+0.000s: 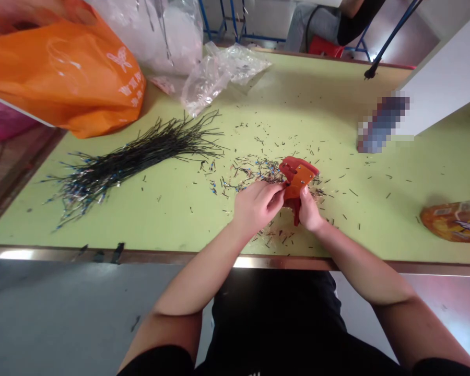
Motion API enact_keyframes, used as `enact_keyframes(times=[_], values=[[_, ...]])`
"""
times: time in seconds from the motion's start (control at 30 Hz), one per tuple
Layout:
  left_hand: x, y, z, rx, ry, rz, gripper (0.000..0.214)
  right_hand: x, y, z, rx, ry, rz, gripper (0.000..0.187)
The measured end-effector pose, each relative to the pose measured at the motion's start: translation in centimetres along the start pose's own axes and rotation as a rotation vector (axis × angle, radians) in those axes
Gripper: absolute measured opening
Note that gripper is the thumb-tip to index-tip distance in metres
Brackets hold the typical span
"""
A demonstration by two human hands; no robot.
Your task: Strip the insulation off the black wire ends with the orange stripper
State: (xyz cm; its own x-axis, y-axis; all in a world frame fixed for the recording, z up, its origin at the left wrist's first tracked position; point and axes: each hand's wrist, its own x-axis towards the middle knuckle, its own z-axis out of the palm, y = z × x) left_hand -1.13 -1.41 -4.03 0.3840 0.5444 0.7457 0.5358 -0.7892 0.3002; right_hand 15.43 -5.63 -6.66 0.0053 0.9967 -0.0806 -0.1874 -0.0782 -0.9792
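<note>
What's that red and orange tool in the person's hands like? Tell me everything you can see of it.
The red-and-orange hand tool has a broad red head, an orange body panel with small shiny rivets, and a red handle portion pointing down toward the table's near edge. It looks like plastic, perhaps with metal fittings. The right hand grips it; the left hand's fingertips are at its left side. It's held over the scrap-strewn green tabletop. Its jaws are too small to make out.

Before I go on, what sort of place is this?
Probably a wiring workshop or small assembly room: a bundle of black wires lies on the yellow-green table, short wire scraps litter it, and the right hand holds a red-and-orange tool.
</note>
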Motion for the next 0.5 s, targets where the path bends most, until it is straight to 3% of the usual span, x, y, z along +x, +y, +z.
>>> enact_keyframes(times=[0.5], values=[[0.1, 1.2, -0.5, -0.083, 0.073, 0.018, 0.008, -0.8, -0.2, 0.6, -0.008, 0.031, 0.013, 0.079]])
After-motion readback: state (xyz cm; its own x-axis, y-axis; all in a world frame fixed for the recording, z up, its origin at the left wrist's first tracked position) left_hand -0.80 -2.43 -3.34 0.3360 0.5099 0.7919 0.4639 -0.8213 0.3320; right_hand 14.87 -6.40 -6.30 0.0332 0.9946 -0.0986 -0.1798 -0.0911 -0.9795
